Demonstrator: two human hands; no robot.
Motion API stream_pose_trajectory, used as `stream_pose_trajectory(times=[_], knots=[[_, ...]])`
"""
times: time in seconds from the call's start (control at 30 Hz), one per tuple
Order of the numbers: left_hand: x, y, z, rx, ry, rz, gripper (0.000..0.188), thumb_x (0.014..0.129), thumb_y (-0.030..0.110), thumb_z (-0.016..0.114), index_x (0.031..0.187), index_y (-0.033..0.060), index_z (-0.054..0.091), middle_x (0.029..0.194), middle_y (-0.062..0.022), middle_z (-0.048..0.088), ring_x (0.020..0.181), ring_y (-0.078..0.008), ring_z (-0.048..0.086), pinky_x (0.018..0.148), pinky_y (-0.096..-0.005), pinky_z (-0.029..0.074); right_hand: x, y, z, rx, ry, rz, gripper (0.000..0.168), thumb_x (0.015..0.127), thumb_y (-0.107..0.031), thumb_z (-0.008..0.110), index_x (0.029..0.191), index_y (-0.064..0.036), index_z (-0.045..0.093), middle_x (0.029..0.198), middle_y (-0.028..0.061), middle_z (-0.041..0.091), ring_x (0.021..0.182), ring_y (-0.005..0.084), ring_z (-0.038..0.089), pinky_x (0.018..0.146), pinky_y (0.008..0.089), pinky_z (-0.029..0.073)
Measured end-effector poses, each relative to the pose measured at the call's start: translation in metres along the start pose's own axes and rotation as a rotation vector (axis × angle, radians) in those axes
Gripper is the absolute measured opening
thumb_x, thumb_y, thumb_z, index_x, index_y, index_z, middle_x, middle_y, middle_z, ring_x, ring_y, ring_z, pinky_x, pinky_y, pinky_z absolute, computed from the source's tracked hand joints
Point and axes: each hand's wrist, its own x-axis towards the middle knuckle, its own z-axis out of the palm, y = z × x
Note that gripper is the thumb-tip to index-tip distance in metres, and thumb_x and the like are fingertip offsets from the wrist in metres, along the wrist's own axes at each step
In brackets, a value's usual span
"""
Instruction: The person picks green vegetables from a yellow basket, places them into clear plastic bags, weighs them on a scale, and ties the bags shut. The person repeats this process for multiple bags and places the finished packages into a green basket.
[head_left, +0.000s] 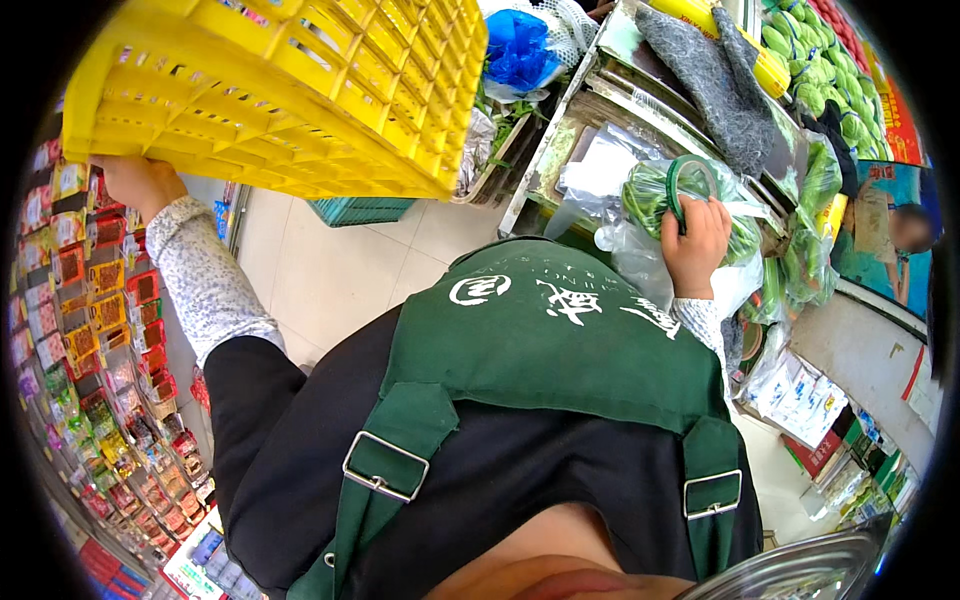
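A large yellow plastic crate with slatted walls is held up and tilted at the upper left. My left hand grips its lower left corner; the fingertips are partly hidden behind it. On the right, my right hand has its fingers closed on a roll of green tape. Under and beside that hand lie green vegetables in clear plastic film. They rest on a worn counter together with crumpled clear bags.
Hanging snack packets line the left side. A teal crate stands on the tiled floor. Grey cloth and yellow film rolls lie on the counter, with netted green produce behind. A blue bag sits beyond the crate.
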Motion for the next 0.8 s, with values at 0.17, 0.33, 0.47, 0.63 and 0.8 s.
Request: stream_pose_trajectory(times=[0.17, 0.33, 0.47, 0.63, 0.8], knots=[[-0.013, -0.046, 0.036, -0.590, 0.102, -0.216, 0.048, 0.103, 0.029, 0.054, 0.134, -0.0066, 0.050, 0.125, -0.0186, 0.066, 0.100, -0.0339, 0.069, 0.084, -0.0394, 0.057, -0.003, 0.000, 0.003, 0.006, -0.024, 0.015, 0.020, 0.076, -0.011, 0.072, 0.096, -0.008, 0.068, 0.082, 0.0073, 0.064, 0.087, 0.0286, 0.063, 0.100, 0.0441, 0.045], [-0.020, 0.052, -0.011, -1.072, 0.145, -0.429, 0.050, 0.107, 0.036, 0.051, 0.124, -0.0089, 0.062, 0.118, -0.0167, 0.070, 0.093, -0.0261, 0.069, 0.079, -0.0361, 0.056, -0.002, -0.003, 0.000, 0.002, -0.011, 0.030, 0.019, 0.076, -0.010, 0.073, 0.094, -0.008, 0.067, 0.083, 0.0064, 0.066, 0.085, 0.0274, 0.063, 0.100, 0.0437, 0.045], [-0.016, 0.081, -0.037, -0.957, 0.119, -0.266, 0.051, 0.108, 0.037, 0.050, 0.114, -0.0103, 0.068, 0.104, -0.0141, 0.075, 0.085, -0.0191, 0.069, 0.074, -0.0326, 0.055, -0.003, -0.002, 0.000, -0.006, -0.016, 0.037, 0.020, 0.075, -0.010, 0.073, 0.094, -0.008, 0.068, 0.084, 0.0065, 0.067, 0.086, 0.0272, 0.063, 0.101, 0.0435, 0.045], [-0.011, 0.073, -0.045, -0.716, -0.002, -0.067, 0.047, 0.105, 0.040, 0.057, 0.105, -0.0031, 0.075, 0.090, -0.0090, 0.077, 0.075, -0.0141, 0.068, 0.066, -0.0293, 0.051, -0.005, -0.005, -0.002, 0.004, -0.047, 0.067, 0.018, 0.076, -0.007, 0.071, 0.093, -0.007, 0.066, 0.085, 0.0066, 0.066, 0.085, 0.0277, 0.063, 0.101, 0.0433, 0.045], [-0.013, 0.033, -0.027, -0.394, -0.138, 0.141, 0.043, 0.099, 0.048, 0.063, 0.099, 0.0076, 0.078, 0.078, -0.0048, 0.075, 0.066, -0.0114, 0.067, 0.058, -0.0275, 0.048, -0.005, -0.002, 0.002, -0.014, -0.041, 0.043, 0.021, 0.074, -0.010, 0.073, 0.094, -0.008, 0.067, 0.084, 0.0062, 0.066, 0.086, 0.0267, 0.063, 0.102, 0.0436, 0.045]])
